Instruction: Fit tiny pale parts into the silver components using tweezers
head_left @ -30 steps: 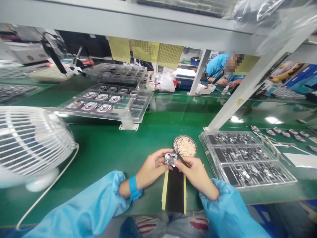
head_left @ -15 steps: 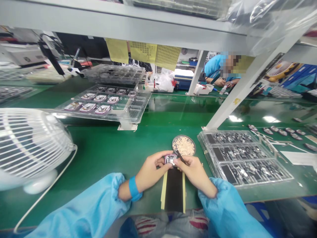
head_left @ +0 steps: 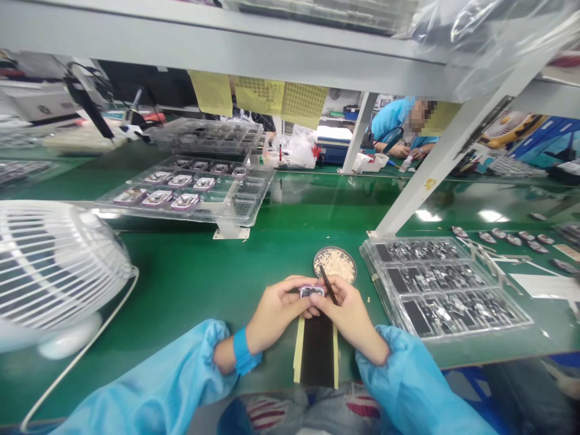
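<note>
My left hand (head_left: 283,305) is closed on the left edge of a small pink-rimmed watch case (head_left: 312,291), its open face showing silvery and dark parts. My right hand (head_left: 347,302) meets it from the other side, thumb pressed on the case. Tucked in that hand is a slim black tweezer-like tool (head_left: 328,284), pointing up and away. Below both hands lies a black strip (head_left: 317,356) with yellow tape along its sides. A round dish (head_left: 335,264) of small beige pieces stands just beyond the fingers.
Clear trays (head_left: 453,287) of small metallic parts stand at right, more cases (head_left: 512,240) behind them. A white fan (head_left: 58,266) is at left. Raised trays (head_left: 181,184) hold similar cases. A slanted post (head_left: 421,169) supports the shelf. A co-worker (head_left: 389,127) sits across.
The watch case has tilted in my fingers, and more fingertips show beneath it. The black tool now points more upright. My right hand has shifted slightly left.
</note>
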Available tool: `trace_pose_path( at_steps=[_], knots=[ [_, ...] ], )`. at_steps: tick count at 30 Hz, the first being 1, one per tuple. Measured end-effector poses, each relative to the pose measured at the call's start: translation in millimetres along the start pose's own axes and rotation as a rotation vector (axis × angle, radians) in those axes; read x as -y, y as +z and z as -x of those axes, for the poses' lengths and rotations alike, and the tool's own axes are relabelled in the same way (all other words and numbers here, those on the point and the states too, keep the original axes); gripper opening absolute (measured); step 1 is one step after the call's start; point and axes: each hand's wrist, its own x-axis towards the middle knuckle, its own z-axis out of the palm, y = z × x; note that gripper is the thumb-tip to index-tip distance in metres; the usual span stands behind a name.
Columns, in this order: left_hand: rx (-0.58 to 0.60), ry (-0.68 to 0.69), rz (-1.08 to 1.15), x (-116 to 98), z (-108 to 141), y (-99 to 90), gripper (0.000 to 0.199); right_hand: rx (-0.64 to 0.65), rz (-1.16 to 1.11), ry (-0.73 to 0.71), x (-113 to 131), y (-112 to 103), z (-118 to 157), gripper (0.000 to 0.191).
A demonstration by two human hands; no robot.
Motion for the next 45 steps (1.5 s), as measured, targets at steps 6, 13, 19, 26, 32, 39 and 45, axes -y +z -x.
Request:
trace_pose_path(
  at_steps=[6, 13, 19, 26, 32, 39, 45],
  knots=[
    [-0.049, 0.133, -0.329, 0.5, 3.3, 1.7, 0.027, -0.078, 0.085, -0.019, -1.9, 3.2, 1.7, 0.030],
    [-0.120, 0.259, -0.621, -5.8, 11.0, 7.4, 0.016, -0.136, 0.182, -0.138, 5.0, 7.9, 7.6, 0.029],
    [-0.171, 0.330, -0.678, -4.8, 14.8, 11.5, 0.015, -0.139, 0.231, -0.177, 6.3, 10.3, 10.2, 0.034],
    [-0.197, 0.345, -0.699, -1.4, 17.1, 13.6, 0.014, -0.140, 0.197, -0.189, 8.3, 9.1, 10.0, 0.032],
    [-0.157, 0.239, -0.532, 3.1, 6.4, 11.8, 0.020, -0.158, 0.208, -0.124, 1.4, 5.1, 3.6, 0.029],
    [-0.133, 0.371, -0.720, -2.7, 4.3, 1.0, 0.019, -0.187, 0.380, -0.478, 11.0, -7.5, 11.4, 0.020],
    [-0.126, 0.397, -0.854, -2.7, 3.9, -2.5, 0.018, -0.011, 0.555, -0.611, 14.3, -17.6, 5.8, 0.013]
  ],
)
